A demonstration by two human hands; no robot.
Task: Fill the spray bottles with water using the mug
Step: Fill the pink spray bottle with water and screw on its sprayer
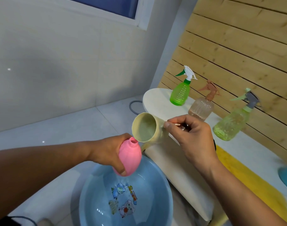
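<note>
Pouring water from the mug into the pink bottle, above the basin.

The left hand (110, 152) grips the pink bottle (129, 158) around its body, over the blue basin (155, 180); the bottle leans, with its open neck pointing up and right. The right hand (188, 136) holds the mug (147, 129) by its handle, tipped, the lip just beside and slightly above the neck. On the white shelf (155, 101) three capped spray bottles stand, the green bottle (180, 93) farthest.
</note>
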